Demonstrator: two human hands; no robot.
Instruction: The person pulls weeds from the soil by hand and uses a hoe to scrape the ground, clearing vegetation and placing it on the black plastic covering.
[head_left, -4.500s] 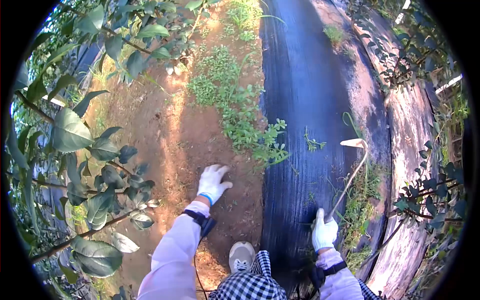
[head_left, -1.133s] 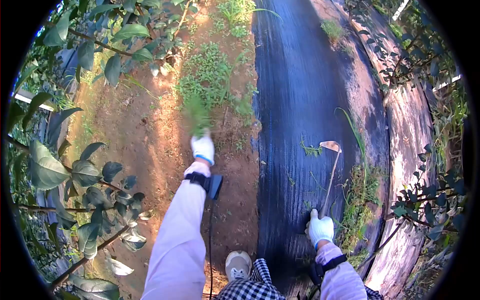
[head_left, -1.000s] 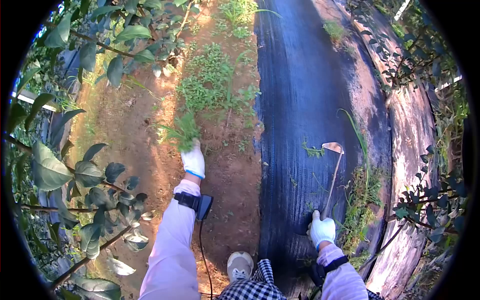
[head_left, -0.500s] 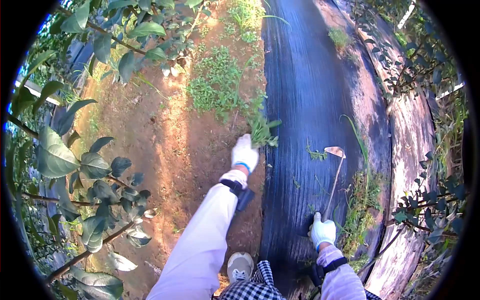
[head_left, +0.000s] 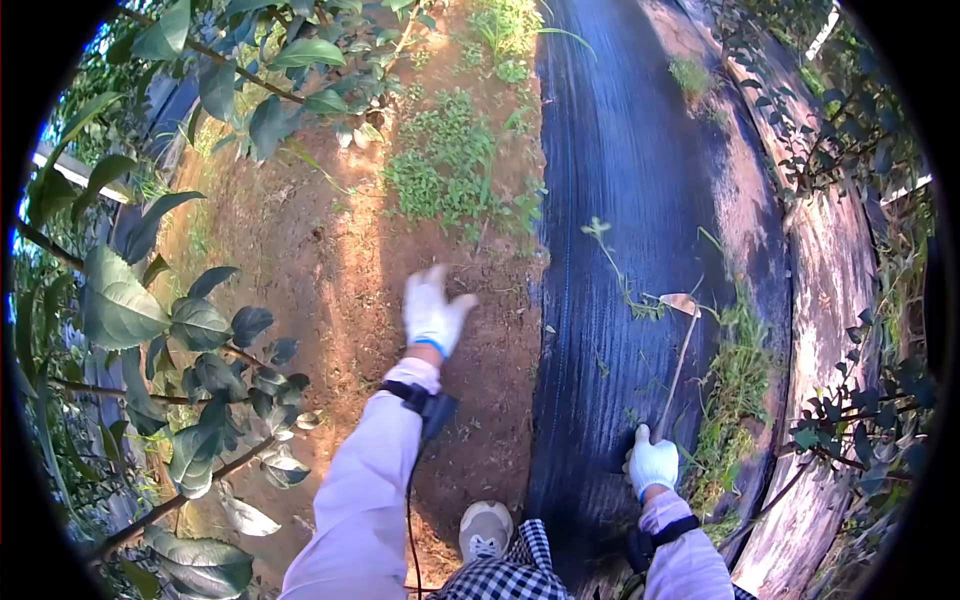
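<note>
My left hand (head_left: 434, 312), in a white glove, is open above the bare soil with its fingers and thumb spread and nothing in them. Just ahead of it grows a patch of low green weeds (head_left: 440, 165). My right hand (head_left: 654, 463), also gloved in white, is wrapped round the handle of a hand hoe (head_left: 677, 372). The hoe's blade is at the far end, over the black ground sheet (head_left: 620, 180). Beside the blade a pulled weed (head_left: 628, 285) with a long stem lies on the sheet.
Leafy branches (head_left: 200, 330) reach in from the left. Grass and weeds (head_left: 738, 390) run along the sheet's right side, next to a pale, weathered strip (head_left: 825, 300). More branches (head_left: 850, 420) stick in at the right. My shoe (head_left: 486, 528) stands at the sheet's edge.
My left hand has let go of a bunch of weeds and moved left over the soil. Weeds now lie farther right by the hoe blade. My right hand keeps its grip.
</note>
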